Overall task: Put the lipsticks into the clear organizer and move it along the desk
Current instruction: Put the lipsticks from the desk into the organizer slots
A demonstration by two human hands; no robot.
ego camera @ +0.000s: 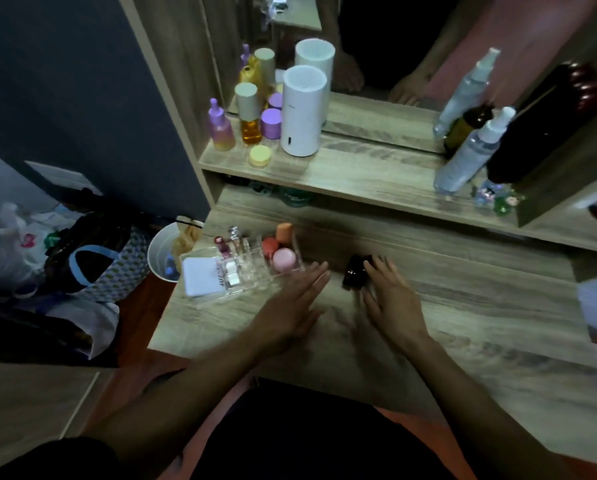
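Clear organizer (245, 268) just beside flat left hand (290, 306) fingertips

I see organizer (245, 268) near desk's (463, 320) left edge, toward back. Lipsticks (225, 249) upright in its rear slots; sponges (279, 249) in its right compartment; flat compact (201, 276) in its left end. Small jar (356, 271) on desk just right of organizer. My left hand (290, 308) flat beside organizer's right front corner, my right hand (392, 299) touching jar. Shelf (359, 174) behind desk carries bottles (246, 114) at left end, spray bottles (470, 150) at right.
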